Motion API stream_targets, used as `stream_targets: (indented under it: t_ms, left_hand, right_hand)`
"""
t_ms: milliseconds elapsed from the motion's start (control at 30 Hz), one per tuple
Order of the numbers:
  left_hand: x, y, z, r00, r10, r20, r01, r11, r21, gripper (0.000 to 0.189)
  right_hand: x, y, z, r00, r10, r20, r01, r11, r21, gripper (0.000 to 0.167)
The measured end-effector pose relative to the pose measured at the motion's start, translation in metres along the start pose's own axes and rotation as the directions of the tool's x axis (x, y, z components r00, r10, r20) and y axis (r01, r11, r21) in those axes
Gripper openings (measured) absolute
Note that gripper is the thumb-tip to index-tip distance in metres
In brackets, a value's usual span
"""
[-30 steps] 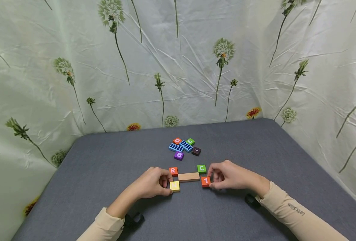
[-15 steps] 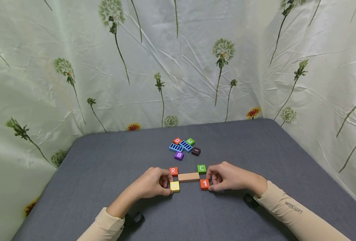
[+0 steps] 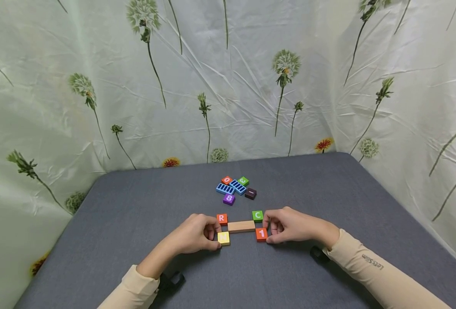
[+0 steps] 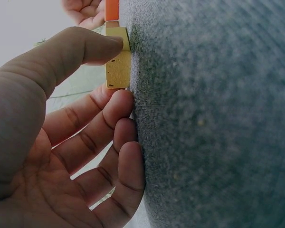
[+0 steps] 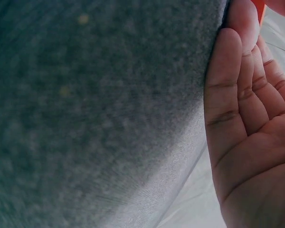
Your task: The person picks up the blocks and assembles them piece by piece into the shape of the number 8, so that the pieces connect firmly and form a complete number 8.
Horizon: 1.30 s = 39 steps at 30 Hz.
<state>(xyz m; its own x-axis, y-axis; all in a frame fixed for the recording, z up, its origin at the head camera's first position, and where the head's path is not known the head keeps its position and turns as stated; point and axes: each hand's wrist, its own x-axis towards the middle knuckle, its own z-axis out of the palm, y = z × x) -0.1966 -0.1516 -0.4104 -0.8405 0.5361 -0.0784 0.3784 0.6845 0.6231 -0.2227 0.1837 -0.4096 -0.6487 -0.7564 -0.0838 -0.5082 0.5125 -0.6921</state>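
My left hand [image 3: 196, 234] pinches a yellow letter block [image 3: 223, 238], its thumb [image 4: 102, 43] on the near side in the left wrist view. On the other side my right hand [image 3: 294, 225] grips an orange-red block marked 1 [image 3: 261, 234] by its right edge. Between these two blocks lies a plain wooden bar [image 3: 241, 226], set slightly farther back. A red R block [image 3: 221, 219] sits off the bar's far left corner, and a green C block [image 3: 257, 216] off its far right corner. Only a sliver of the orange-red block [image 5: 260, 9] shows in the right wrist view.
Farther back on the grey cloth-covered table [image 3: 154, 193] is a cluster: two blue slotted pieces [image 3: 225, 189], an orange 0 block [image 3: 227, 180], a green 3 block [image 3: 243, 181], a purple 8 block [image 3: 229, 198] and a dark block [image 3: 250, 193]. A flower-print curtain [image 3: 243, 86] surrounds the table.
My right hand has slid the orange-red 1 block a little to the left, closer to the wooden bar's right end. The left hand and yellow block stay put.
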Motion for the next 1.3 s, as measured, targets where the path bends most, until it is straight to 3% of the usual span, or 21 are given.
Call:
stream_targets:
  t_ms: [1100, 1300]
  left_hand:
    - [0.0009, -0.0012, -0.0005, 1.000, -0.021, 0.009, 0.021, 1.000, 0.000, 0.024]
    - [0.0007, -0.0023, 0.0000, 1.000, -0.001, 0.009, 0.001, 1.000, 0.000, 0.024]
  right_hand:
    - [0.0007, 0.0036, -0.0003, 1.000, 0.010, 0.007, -0.010, 1.000, 0.015, 0.030]
    - [0.0001, 0.0042, -0.0001, 1.000, 0.006, 0.005, -0.006, 1.000, 0.018, 0.030]
